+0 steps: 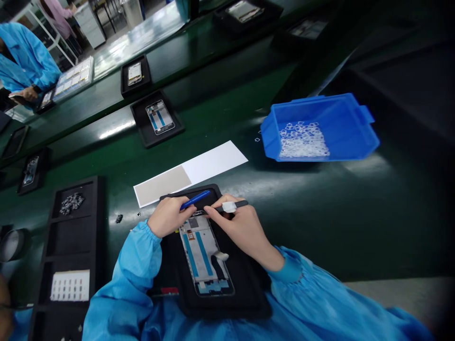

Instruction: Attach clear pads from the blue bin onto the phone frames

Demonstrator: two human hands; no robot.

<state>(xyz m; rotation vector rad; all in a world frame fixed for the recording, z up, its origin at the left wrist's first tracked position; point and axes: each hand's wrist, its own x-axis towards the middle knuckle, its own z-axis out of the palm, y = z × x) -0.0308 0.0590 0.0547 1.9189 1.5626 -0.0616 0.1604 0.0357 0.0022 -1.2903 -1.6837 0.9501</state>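
Observation:
A phone frame [203,253] with a silver plate and two blue strips lies in a black foam tray [245,303] before me. Over its top left corner, my left hand [169,214] is closed round a blue pen-shaped tool [195,199]. My right hand [241,225] pinches dark tweezers [242,203] wrapped with white tape, near the frame's top edge. The fingers of both hands almost meet there and hide the tools' lower ends. A dark ribbon with a pale end [221,256] sticks up from the frame's lower right side.
A blue bin [322,102] of small white rings stands at the right. Beyond my tray lies a white and beige card [216,163]. A black compartment tray [96,227] with small parts is at the left. More phone trays [144,137] line the bench; a co-worker [26,57] sits far left.

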